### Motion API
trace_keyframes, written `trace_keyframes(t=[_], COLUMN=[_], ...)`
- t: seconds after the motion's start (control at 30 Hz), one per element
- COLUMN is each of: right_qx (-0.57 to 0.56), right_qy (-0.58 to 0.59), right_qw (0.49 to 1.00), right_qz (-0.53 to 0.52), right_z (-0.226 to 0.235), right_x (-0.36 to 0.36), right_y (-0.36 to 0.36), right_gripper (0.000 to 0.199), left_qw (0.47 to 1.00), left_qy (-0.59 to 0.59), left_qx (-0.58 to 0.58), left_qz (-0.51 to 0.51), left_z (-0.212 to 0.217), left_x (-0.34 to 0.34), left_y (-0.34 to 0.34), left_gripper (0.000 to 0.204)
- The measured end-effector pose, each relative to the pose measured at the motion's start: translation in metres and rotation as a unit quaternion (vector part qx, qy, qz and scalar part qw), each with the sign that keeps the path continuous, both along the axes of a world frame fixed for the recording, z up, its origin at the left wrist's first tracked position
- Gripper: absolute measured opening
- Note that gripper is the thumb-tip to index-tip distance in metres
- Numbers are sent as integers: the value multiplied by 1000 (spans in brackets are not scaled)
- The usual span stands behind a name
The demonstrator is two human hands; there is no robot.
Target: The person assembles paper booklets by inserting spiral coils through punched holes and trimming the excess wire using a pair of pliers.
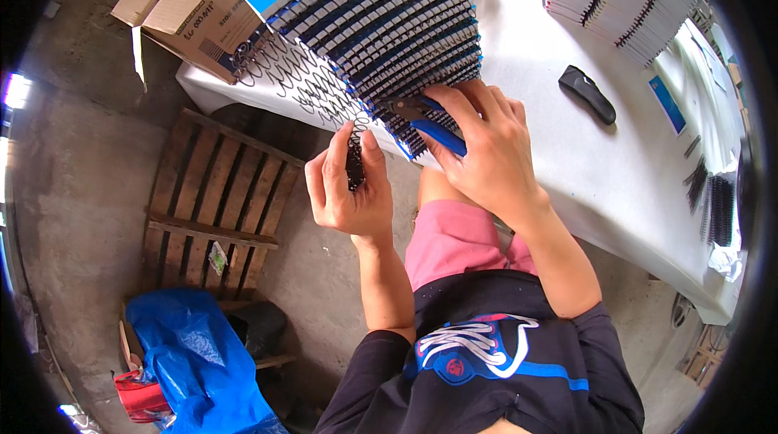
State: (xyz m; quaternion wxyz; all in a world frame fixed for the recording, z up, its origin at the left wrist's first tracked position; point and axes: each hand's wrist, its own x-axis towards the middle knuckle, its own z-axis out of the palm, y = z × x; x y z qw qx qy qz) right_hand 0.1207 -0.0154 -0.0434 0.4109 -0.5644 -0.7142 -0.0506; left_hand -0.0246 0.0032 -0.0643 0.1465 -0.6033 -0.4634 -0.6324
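A tall stack of spiral-bound notebooks (381,29) with a blue cover on top lies at the table edge, its bound spines facing me. Long loose ends of black spiral coil (304,81) stick out past its left side. My right hand (494,142) is closed around blue-handled cutting pliers (442,136), whose jaws reach to the coils at the stack's lower left corner. Just left of the jaws, my left hand (348,191) is closed with dark coil (355,165) between thumb and fingers. Whether that coil is still joined to a notebook I cannot tell.
On the white-covered table (559,158) lie a black elongated object (587,94) and loose black coils (718,209). Another notebook stack (620,0) stands far right. A cardboard box (198,17) is at far left; a wooden pallet (215,207) and blue plastic sheet (194,357) are below.
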Motion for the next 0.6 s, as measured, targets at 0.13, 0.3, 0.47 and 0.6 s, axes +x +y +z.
trace_keyframes(t=[0.13,0.3,0.47,0.6], right_qx=[12,12,38,12], right_qy=[-13,-21,-22,-21], right_qw=[1000,1000,999,1000], right_qz=[0,-3,-7,-8], right_z=[-1,2,12,13], right_x=[2,4,2,-2], right_y=[2,0,-6,-4], right_gripper=[58,58,56,55], left_qw=[937,790,822,815], left_qy=[-306,-490,-445,-445], left_qx=[-114,-124,-132,-141], left_qz=[-127,-348,-331,-343], left_z=[-7,-11,-6,-1], left_x=[8,17,14,9], left_y=[0,6,7,10], left_gripper=[14,20,18,19])
